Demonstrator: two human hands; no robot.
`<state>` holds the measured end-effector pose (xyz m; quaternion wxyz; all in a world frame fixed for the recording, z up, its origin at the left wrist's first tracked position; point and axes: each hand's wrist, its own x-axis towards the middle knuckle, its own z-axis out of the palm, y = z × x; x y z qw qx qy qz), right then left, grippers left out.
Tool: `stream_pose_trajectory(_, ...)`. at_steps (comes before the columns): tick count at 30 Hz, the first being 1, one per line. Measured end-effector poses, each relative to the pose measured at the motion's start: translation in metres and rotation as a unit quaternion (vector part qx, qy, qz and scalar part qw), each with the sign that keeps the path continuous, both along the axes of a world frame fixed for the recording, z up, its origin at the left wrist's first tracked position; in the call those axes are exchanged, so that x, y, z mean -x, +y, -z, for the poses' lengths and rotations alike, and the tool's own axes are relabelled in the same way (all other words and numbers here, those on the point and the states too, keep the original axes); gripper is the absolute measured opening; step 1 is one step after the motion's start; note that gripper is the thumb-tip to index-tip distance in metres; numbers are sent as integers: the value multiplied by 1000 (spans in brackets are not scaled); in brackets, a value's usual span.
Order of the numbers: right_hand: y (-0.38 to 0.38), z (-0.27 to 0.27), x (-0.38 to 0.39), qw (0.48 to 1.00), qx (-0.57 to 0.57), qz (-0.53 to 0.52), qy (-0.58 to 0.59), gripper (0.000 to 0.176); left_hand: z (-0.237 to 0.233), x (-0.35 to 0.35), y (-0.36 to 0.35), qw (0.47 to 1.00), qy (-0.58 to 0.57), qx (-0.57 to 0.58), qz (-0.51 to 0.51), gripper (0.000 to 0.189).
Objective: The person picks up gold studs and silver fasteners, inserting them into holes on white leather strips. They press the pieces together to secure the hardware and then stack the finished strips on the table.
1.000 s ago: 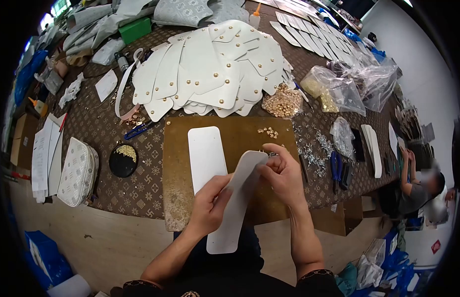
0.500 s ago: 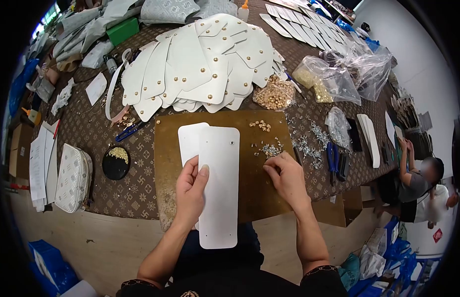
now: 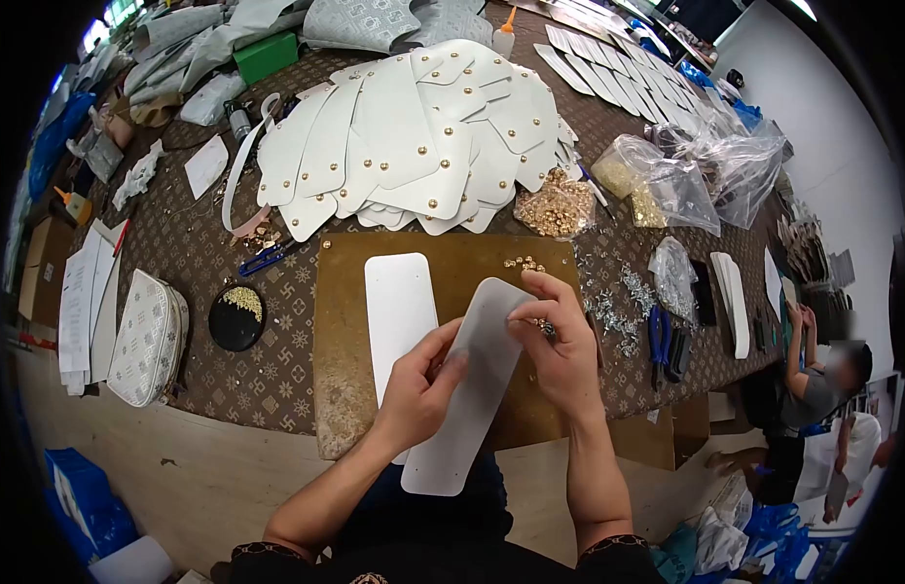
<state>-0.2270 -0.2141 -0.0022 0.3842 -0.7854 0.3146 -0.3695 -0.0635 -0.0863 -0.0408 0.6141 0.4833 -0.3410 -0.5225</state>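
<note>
My left hand [image 3: 420,387] grips a long white panel [image 3: 472,384] with rounded corners by its left edge, thumb on top. The panel is tilted, its upper end leaning right, and its face looks grey in shadow. At its upper right corner, my right hand [image 3: 564,365] has thumb and index finger pinched together; whatever is between them is hidden. A second white panel [image 3: 399,297] lies flat on the brown board [image 3: 343,360] beneath. Gold studs [image 3: 524,264] sit at the board's far right, just beyond my right fingers.
A big pile of white panels with gold studs [image 3: 394,136] lies behind the board. A bag of gold studs [image 3: 558,204], scattered silver screws [image 3: 628,311], blue-handled pliers [image 3: 659,343], a black dish [image 3: 236,329] and a white patterned case [image 3: 151,336] surround it. A person [image 3: 813,380] sits at far right.
My right hand has risen from the small screws on the board to the held panel's upper corner. My left hand has tilted that panel rightward, uncovering more of the panel underneath.
</note>
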Motion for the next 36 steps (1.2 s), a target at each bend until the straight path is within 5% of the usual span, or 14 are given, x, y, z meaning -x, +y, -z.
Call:
stream_pose_trajectory(12, -2, 6, -14, 997, -81, 2, -14, 12, -2, -7, -2, 994, -99, 18, 35, 47)
stream_pose_trajectory(19, -1, 9, -14, 1000, -12, 1, 25, 17, -2, -7, -4, 970, -220, 99, -13, 48)
stream_pose_trajectory(21, 3, 14, -16, 988, -137, 26, -69, 27, -3, -7, -4, 966, -235, 105, -15, 47)
stream_pose_trajectory(24, 2, 14, -16, 987, -151, 7, -46, 33, -5, -8, -4, 963, -248, 105, -14, 47)
stream_pose_trajectory(31, -8, -12, -3, 961, -260, -83, 41, 16, -7, -12, -2, 952, -277, 130, 19, 46)
stream_pose_trajectory(36, 6, -7, -11, 998, -8, 12, 61, 16, 0, -10, -2, 955, -269, 125, 27, 42)
